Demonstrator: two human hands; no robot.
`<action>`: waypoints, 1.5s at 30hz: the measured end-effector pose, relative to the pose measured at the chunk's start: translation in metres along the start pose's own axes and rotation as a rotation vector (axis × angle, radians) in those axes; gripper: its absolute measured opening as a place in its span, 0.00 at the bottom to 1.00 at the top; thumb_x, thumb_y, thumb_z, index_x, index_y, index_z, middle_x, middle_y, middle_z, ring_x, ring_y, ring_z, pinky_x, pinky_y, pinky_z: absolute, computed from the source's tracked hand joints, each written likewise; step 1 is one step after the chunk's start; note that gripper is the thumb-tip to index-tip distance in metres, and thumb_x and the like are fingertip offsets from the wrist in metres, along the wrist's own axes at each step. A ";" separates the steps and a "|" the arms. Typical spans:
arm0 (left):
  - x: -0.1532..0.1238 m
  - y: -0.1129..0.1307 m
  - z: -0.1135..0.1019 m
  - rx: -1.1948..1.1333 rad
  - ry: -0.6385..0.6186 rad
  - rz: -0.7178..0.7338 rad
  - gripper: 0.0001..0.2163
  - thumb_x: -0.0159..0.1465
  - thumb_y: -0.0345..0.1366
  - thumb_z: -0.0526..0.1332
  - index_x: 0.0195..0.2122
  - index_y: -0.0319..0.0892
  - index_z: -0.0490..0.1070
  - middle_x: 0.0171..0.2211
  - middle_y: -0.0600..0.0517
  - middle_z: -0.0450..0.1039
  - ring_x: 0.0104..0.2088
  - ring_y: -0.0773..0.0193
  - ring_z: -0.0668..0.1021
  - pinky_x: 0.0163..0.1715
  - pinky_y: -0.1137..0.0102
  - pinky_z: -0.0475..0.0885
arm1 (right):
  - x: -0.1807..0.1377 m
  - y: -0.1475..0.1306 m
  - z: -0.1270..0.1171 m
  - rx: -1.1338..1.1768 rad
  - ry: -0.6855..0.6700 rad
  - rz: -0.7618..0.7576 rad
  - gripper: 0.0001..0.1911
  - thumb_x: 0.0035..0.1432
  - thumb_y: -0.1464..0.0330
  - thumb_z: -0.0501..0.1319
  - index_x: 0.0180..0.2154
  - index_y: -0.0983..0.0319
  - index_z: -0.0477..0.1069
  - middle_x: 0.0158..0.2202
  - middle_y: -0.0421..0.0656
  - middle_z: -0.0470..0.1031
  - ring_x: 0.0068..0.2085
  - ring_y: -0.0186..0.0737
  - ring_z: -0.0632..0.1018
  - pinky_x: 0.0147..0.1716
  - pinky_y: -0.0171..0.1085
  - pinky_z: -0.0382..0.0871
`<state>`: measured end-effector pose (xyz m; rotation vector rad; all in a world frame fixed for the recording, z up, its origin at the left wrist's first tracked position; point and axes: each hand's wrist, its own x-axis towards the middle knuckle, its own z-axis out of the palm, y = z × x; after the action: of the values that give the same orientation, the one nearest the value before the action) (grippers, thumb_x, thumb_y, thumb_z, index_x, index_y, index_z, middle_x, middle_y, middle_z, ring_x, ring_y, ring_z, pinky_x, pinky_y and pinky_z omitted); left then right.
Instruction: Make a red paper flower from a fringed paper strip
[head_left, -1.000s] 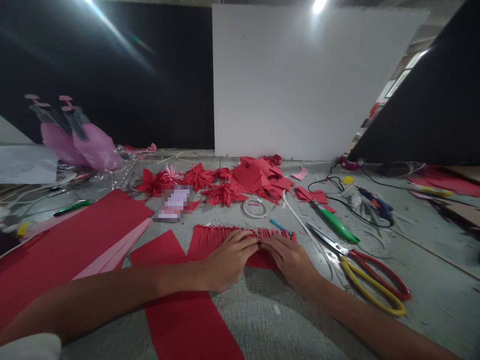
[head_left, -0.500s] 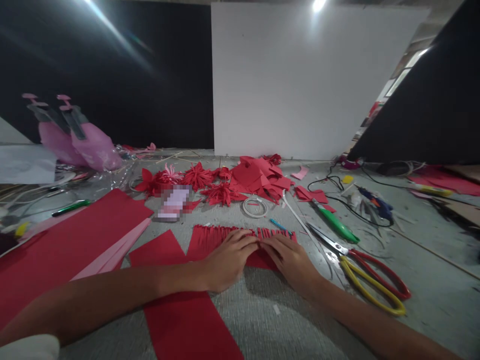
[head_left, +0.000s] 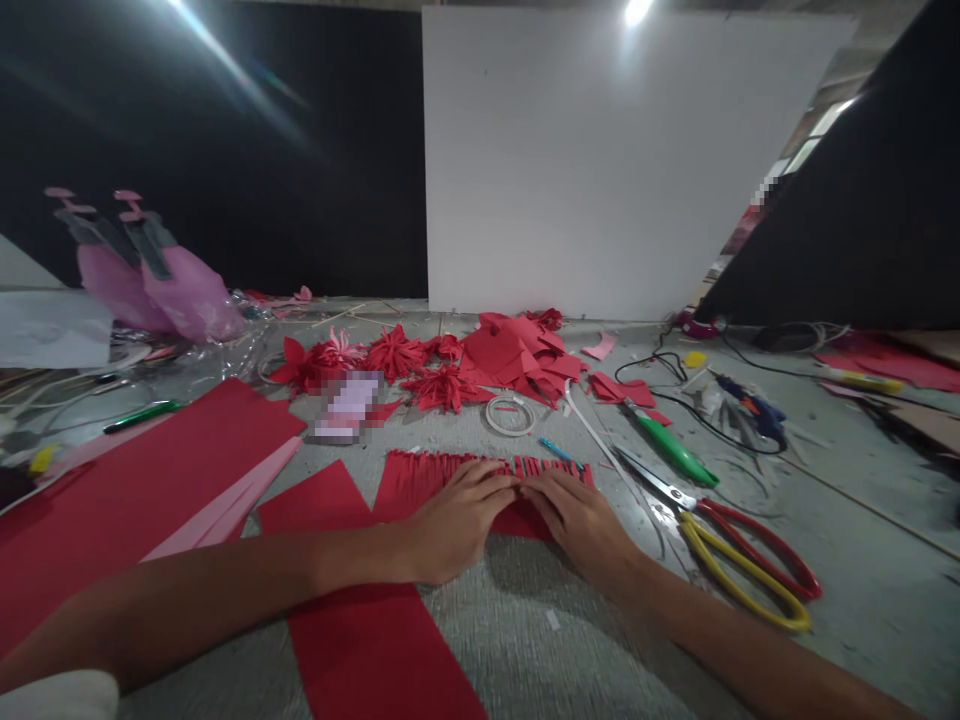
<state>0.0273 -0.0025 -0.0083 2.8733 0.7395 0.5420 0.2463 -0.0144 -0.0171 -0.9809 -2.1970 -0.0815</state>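
A red paper strip cut into a fringe along its far edge lies flat on the grey floor in front of me. My left hand and my right hand rest side by side on its right part. Their fingertips meet and curl down onto the paper near the fringe. The part of the strip under both hands is hidden. A long red sheet lies under my left forearm.
Yellow-and-red scissors lie right of my right hand, with a green-handled tool and a glue gun beyond. A tape ring, red paper flowers and red scraps lie ahead. A large red sheet covers the left.
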 end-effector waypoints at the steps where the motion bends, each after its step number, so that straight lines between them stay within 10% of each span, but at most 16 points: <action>1: 0.000 0.000 0.000 0.009 -0.002 0.000 0.25 0.61 0.20 0.52 0.60 0.34 0.61 0.60 0.42 0.65 0.66 0.50 0.59 0.65 0.54 0.57 | 0.000 0.000 0.000 0.006 -0.003 0.005 0.11 0.69 0.71 0.51 0.43 0.61 0.73 0.34 0.45 0.79 0.35 0.39 0.80 0.37 0.39 0.78; 45: -0.001 -0.001 0.002 -0.017 -0.003 0.015 0.27 0.59 0.21 0.53 0.61 0.35 0.59 0.60 0.41 0.64 0.67 0.51 0.57 0.65 0.52 0.57 | -0.002 0.000 -0.001 -0.001 -0.045 0.031 0.11 0.70 0.71 0.51 0.45 0.61 0.72 0.37 0.46 0.79 0.37 0.39 0.79 0.39 0.40 0.76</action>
<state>0.0269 -0.0018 -0.0106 2.8651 0.7102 0.5425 0.2478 -0.0154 -0.0179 -1.0261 -2.2219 -0.0464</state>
